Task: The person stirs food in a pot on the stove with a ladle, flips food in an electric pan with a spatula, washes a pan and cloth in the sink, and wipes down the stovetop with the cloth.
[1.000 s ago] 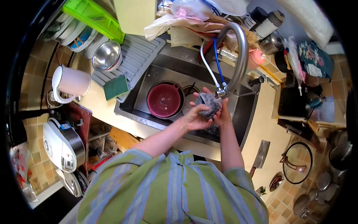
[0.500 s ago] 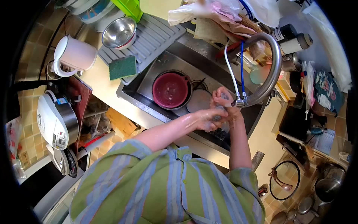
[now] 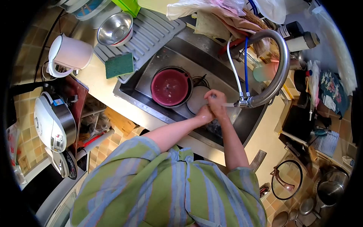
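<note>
1. Grey wad [image 3: 214,96], head view: spread across both palms a second ago, now just a sliver shows, so it looks bunched up tight.
2. Sliver's poking out of the right hand [image 3: 217,105], fingers curled round it. Left hand [image 3: 205,114] presses underneath; can't tell what its fingers grip. All over the sink [image 3: 143,89].

I have the left arm [image 3: 174,131] toward two o'clock, right arm [image 3: 231,142] toward eleven, left hand [image 3: 204,115] touching the curled right hand [image 3: 217,103].
</note>
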The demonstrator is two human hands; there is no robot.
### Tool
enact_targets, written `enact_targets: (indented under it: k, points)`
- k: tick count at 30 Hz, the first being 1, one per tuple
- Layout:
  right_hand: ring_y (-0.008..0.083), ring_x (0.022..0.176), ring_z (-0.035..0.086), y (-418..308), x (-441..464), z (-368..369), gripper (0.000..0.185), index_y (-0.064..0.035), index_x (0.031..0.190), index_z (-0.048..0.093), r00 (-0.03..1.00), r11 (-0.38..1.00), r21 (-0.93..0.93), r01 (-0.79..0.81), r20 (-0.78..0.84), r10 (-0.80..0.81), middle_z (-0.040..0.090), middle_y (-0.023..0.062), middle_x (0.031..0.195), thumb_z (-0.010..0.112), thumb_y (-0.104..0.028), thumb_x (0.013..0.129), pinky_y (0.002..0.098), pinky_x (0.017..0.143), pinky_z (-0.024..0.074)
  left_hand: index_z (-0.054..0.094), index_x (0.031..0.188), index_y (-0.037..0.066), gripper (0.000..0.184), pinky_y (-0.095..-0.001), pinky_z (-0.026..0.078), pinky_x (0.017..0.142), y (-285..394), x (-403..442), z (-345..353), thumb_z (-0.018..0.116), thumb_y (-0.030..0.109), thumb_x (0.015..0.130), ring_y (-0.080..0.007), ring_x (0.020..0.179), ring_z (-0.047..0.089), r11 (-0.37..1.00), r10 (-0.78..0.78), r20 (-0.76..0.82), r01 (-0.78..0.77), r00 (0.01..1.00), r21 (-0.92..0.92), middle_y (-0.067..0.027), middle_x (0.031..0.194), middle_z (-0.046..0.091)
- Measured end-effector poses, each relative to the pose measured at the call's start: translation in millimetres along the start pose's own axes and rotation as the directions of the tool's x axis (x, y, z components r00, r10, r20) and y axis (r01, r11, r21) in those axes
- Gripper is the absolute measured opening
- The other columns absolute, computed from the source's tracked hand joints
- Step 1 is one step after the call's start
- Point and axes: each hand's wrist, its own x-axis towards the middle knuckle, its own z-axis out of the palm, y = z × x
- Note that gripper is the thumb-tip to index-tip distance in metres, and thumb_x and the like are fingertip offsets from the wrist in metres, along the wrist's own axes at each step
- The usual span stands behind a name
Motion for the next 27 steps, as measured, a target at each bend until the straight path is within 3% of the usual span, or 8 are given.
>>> enact_targets:
  k: [3, 6, 9, 13, 16, 20, 22, 27]
  points:
    - [0.0199, 0.079, 0.069, 3.0, -8.2, 7.0, 0.012, -0.0025, 0.082, 0.074, 0.979, 0.992, -0.115, -0.051, -0.201, 0.027, 0.073, 0.0112, 0.082, 0.063, -0.007, 0.081, 0.0307, 0.077, 0.0523, 0.070, 0.111, 0.008, 0.043, -0.0501, 0.054, 0.087, 41.8, -13.3, -32.5, 0.073, 0.037, 0.079, -0.0389, 0.103, 0.068, 0.956, -0.219, 0.101, 0.193, 0.970, 0.222, -0.0198, 0.111, 0.072]
    - [0.0213, 0.088, 0.068, 22.5, -13.2, 13.7, 0.019, -0.0039, 0.099, 0.073, 0.905, 0.999, 0.009, 0.050, -0.424, -0.041, 0.073, 0.0099, 0.094, 0.067, -0.015, 0.086, 0.0335, 0.080, 0.0523, 0.064, 0.117, 0.006, 0.052, -0.0503, 0.054, 0.088, 25.3, -8.7, -29.3, 0.076, 0.037, 0.077, -0.0425, 0.100, 0.068, 0.975, -0.098, 0.117, 0.072, 0.988, 0.210, -0.0238, 0.110, 0.071]
    - [0.0230, 0.100, 0.066, 32.1, -15.9, -5.0, 0.036, -0.0058, 0.120, 0.066, 0.875, 0.774, 0.582, -0.250, -0.206, 0.438, 0.068, 0.0078, 0.110, 0.071, -0.025, 0.090, 0.0385, 0.083, 0.0528, 0.051, 0.131, 0.003, 0.075, -0.0464, 0.050, 0.096, 78.8, -13.8, -56.5, 0.083, 0.037, 0.072, -0.0412, 0.112, 0.065, 0.938, -0.293, 0.096, 0.267, 0.951, 0.220, -0.0254, 0.122, 0.065]
    - [0.0214, 0.106, 0.061, 3.6, -50.7, -48.8, 0.041, -0.0072, 0.124, 0.058, 0.876, 0.520, 0.733, -0.439, 0.221, 0.428, 0.061, 0.0089, 0.121, 0.074, -0.027, 0.091, 0.0454, 0.080, 0.0584, 0.042, 0.137, 0.001, 0.099, -0.0398, 0.046, 0.103, 84.8, -9.1, -95.6, 0.094, 0.035, 0.060, -0.0354, 0.123, 0.057, 0.980, -0.130, 0.076, 0.116, 0.989, 0.164, -0.0233, 0.131, 0.055]
    - [0.0200, 0.107, 0.061, 20.8, -60.0, -49.1, 0.035, -0.0075, 0.120, 0.058, 0.916, 0.568, 0.735, -0.371, 0.189, 0.354, 0.061, 0.0070, 0.117, 0.072, -0.023, 0.092, 0.0439, 0.081, 0.0578, 0.043, 0.136, 0.003, 0.093, -0.0356, 0.045, 0.102, 79.7, -7.6, -119.8, 0.093, 0.034, 0.065, -0.0287, 0.119, 0.057, 0.965, -0.043, 0.329, 0.125, 0.943, -0.233, -0.0177, 0.131, 0.055]
    - [0.0174, 0.106, 0.061, 29.6, -64.4, -48.2, 0.029, -0.0072, 0.115, 0.057, 0.961, 0.677, 0.715, -0.174, -0.025, 0.274, 0.062, 0.0047, 0.114, 0.072, -0.017, 0.091, 0.0373, 0.079, 0.0567, 0.052, 0.133, 0.007, 0.063, -0.0291, 0.044, 0.096, 84.8, -8.4, -142.2, 0.084, 0.023, 0.081, -0.0168, 0.111, 0.058, 0.769, -0.059, 0.532, 0.378, 0.845, -0.515, -0.0045, 0.118, 0.060]
    - [0.0151, 0.103, 0.062, 28.7, -61.7, -42.4, 0.029, -0.0070, 0.115, 0.057, 0.974, 0.704, 0.710, -0.040, -0.130, 0.186, 0.062, 0.0043, 0.113, 0.072, -0.015, 0.091, 0.0321, 0.077, 0.0550, 0.063, 0.121, 0.006, 0.041, -0.0279, 0.045, 0.092, 87.2, -7.7, -141.9, 0.079, 0.021, 0.086, -0.0141, 0.107, 0.058, 0.843, -0.048, 0.393, 0.249, 0.918, -0.478, -0.0015, 0.111, 0.061]
    - [0.0130, 0.094, 0.063, -26.2, -78.3, -55.3, 0.035, -0.0047, 0.119, 0.059, 0.926, 0.683, 0.702, -0.202, -0.091, 0.367, 0.064, 0.0061, 0.109, 0.074, -0.018, 0.091, 0.0252, 0.073, 0.0506, 0.071, 0.109, 0.001, 0.026, -0.0279, 0.047, 0.091, 88.1, 3.0, -153.2, 0.072, 0.022, 0.093, -0.0123, 0.103, 0.061, 0.952, -0.004, 0.066, 0.024, 0.998, -0.304, -0.0033, 0.107, 0.068]
